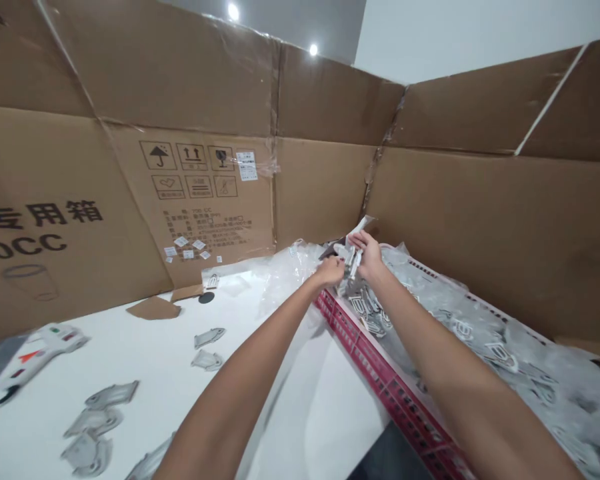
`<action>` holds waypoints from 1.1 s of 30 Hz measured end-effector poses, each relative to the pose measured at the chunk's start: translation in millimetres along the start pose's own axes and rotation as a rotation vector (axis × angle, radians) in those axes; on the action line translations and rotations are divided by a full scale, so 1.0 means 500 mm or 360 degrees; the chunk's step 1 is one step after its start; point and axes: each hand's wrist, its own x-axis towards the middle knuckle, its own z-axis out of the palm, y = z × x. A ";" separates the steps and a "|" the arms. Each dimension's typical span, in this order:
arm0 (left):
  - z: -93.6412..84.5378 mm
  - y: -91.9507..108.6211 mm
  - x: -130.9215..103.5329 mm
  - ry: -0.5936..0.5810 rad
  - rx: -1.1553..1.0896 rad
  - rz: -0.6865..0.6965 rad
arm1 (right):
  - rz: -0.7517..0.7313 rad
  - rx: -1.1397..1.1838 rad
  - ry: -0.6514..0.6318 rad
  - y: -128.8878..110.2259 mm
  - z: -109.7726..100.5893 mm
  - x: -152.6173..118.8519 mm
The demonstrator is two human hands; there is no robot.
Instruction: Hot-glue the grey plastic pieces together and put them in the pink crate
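Note:
Both hands are at the far end of a dark pink plastic crate. My right hand is closed around several small grey-white parts with cut-out shapes. My left hand is beside it, fingers curled against the same cluster; what exactly it grips is hidden. Under and around them, more grey cut-out parts lie in the crate among clear plastic film. On the white table to the left, several loose grey parts lie scattered.
Tall cardboard walls enclose the back and right. A white glue gun with a cord lies at the left. A crumpled clear bag, cardboard scraps and a black disc rest on the white table.

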 end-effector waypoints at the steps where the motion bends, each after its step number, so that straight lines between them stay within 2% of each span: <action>1: -0.006 -0.014 -0.016 -0.0071 0.0035 0.0040 | -0.0010 -0.0080 0.0052 0.009 -0.003 0.007; 3: -0.030 -0.033 -0.051 -0.0131 0.0104 0.0095 | -0.0051 -0.0225 0.0182 0.025 -0.004 0.014; 5: -0.071 -0.045 -0.084 -0.0135 0.0171 0.0137 | -0.0113 -0.0335 0.0285 0.033 0.006 0.015; 8: -0.165 -0.075 -0.138 -0.0084 0.0290 0.0099 | -0.0210 -0.0438 0.0242 0.035 0.038 -0.002; 10: -0.242 -0.116 -0.186 -0.0030 0.0415 -0.0006 | -0.0269 -0.0474 0.0089 0.048 0.063 -0.034; 12: -0.316 -0.172 -0.252 0.0012 0.0583 -0.0154 | -0.0336 -0.0498 -0.0140 0.085 0.080 -0.088; 14: -0.373 -0.232 -0.335 0.0043 0.0771 -0.0323 | -0.0396 -0.0538 -0.0429 0.150 0.083 -0.164; 16: -0.402 -0.284 -0.425 -0.0023 0.0916 -0.0460 | -0.0406 -0.0634 -0.0739 0.239 0.075 -0.251; 18: -0.405 -0.320 -0.513 -0.0172 0.1004 -0.0485 | -0.0385 -0.0780 -0.1012 0.336 0.058 -0.337; 20: -0.390 -0.335 -0.586 -0.0282 0.1078 -0.0402 | -0.0407 -0.0892 -0.1158 0.423 0.037 -0.416; 23: -0.359 -0.332 -0.654 -0.0305 0.1187 -0.0272 | -0.0475 -0.1013 -0.1156 0.504 0.007 -0.527; 25: -0.345 -0.329 -0.669 -0.0305 0.1265 -0.0247 | -0.0522 -0.1076 -0.1145 0.518 -0.009 -0.596; 26: -0.342 -0.330 -0.670 -0.0308 0.1301 -0.0253 | -0.0555 -0.1099 -0.1209 0.516 -0.016 -0.628; 27: -0.340 -0.332 -0.668 -0.0310 0.1333 -0.0271 | -0.0604 -0.1124 -0.1347 0.511 -0.022 -0.657; 30: -0.346 -0.343 -0.658 -0.0309 0.1392 -0.0339 | -0.0716 -0.1249 -0.1938 0.500 -0.042 -0.737; 31: -0.350 -0.345 -0.655 -0.0306 0.1396 -0.0351 | -0.0701 -0.1308 -0.2022 0.504 -0.050 -0.761; 33: -0.360 -0.347 -0.650 -0.0293 0.1385 -0.0354 | -0.0691 -0.1437 -0.2039 0.528 -0.063 -0.805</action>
